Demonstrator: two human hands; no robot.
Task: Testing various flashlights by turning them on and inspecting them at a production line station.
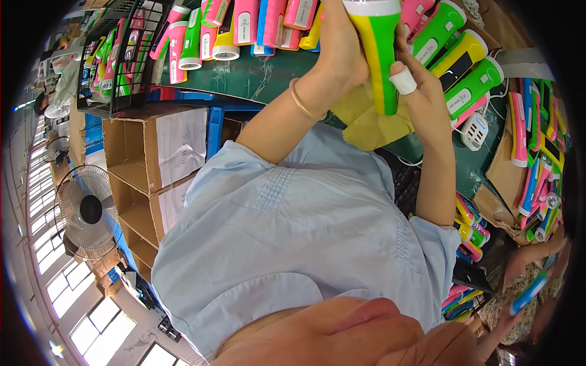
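A flashlight (379, 64) with a green and yellow body and a white head is held upright between my two hands, head end up. My left hand (343, 49) grips it from the left, its fingers mostly hidden behind the body and past the upper edge. From the right, my right hand (425, 100) closes on the body; white tape wraps its thumb, which lies along the flashlight's side. A yellow cloth (369, 128) hangs behind and below the flashlight; whether a hand also holds it is hidden. Several pink, green and yellow flashlights (244, 24) lie across the green table (238, 79).
More flashlights (461, 61) lie right of my hands, near a white multi-port charger (474, 131) with cables. A black wire basket (116, 67) of flashlights stands left. Cardboard boxes (131, 146) and a fan (91, 209) are beyond. Another person's arm (531, 259) shows lower right.
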